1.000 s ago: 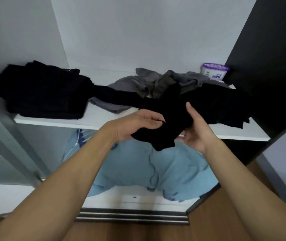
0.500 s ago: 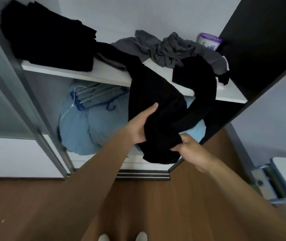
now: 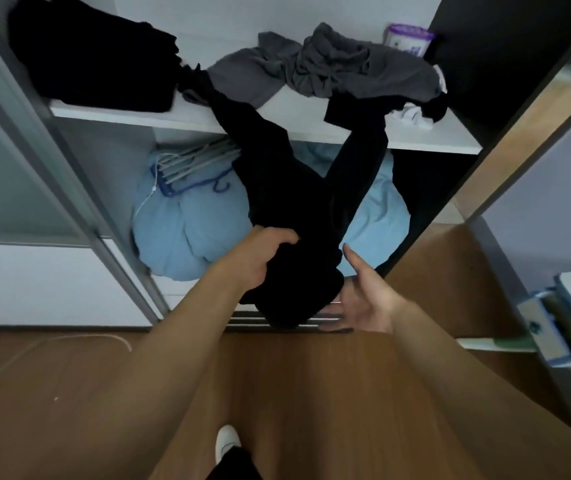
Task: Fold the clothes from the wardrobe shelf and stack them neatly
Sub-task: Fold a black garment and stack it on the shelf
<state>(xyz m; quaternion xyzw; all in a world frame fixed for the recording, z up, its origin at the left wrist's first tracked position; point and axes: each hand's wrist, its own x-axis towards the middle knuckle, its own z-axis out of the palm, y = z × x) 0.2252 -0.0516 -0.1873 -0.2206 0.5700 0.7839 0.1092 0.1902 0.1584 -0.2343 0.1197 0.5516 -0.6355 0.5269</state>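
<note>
The left hand [image 3: 260, 259] gripped the black garment [image 3: 294, 188], fingers curled into its bunched cloth. The right hand [image 3: 363, 299] was spread wide just beside it. The garment hung down over the front edge of the shelf [image 3: 305, 112].

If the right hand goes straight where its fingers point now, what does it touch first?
Most likely the bunched lower end of the black garment, which the left hand grips; the right hand is open beside it.
</note>
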